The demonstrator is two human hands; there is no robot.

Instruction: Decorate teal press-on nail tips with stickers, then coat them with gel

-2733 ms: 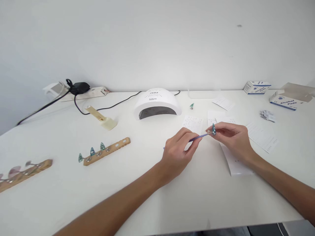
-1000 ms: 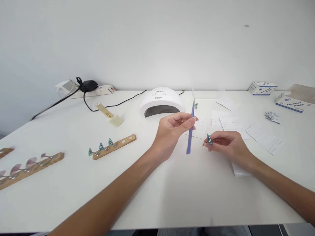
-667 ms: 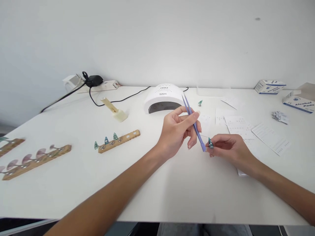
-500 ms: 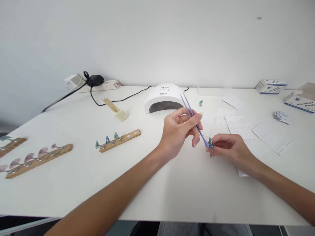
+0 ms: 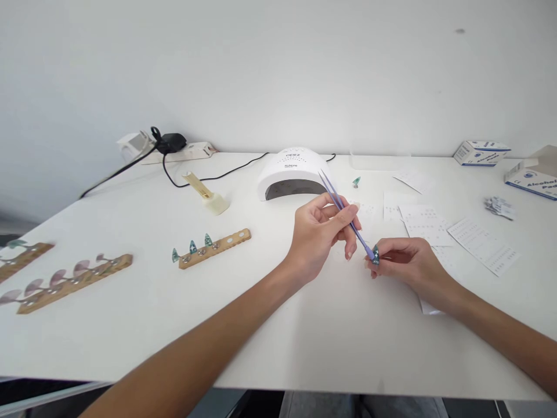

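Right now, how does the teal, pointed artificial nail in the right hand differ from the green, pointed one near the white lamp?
The teal nail is held in the right hand; the green nail stands on the table. The teal nail looks darker, the green nail paler. Both are pointed.

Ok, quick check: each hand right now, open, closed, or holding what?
Left hand: closed, holding the purple tweezers, prongs pointing up.
Right hand: closed, pinching a teal nail tip beside the tweezers' blunt end.
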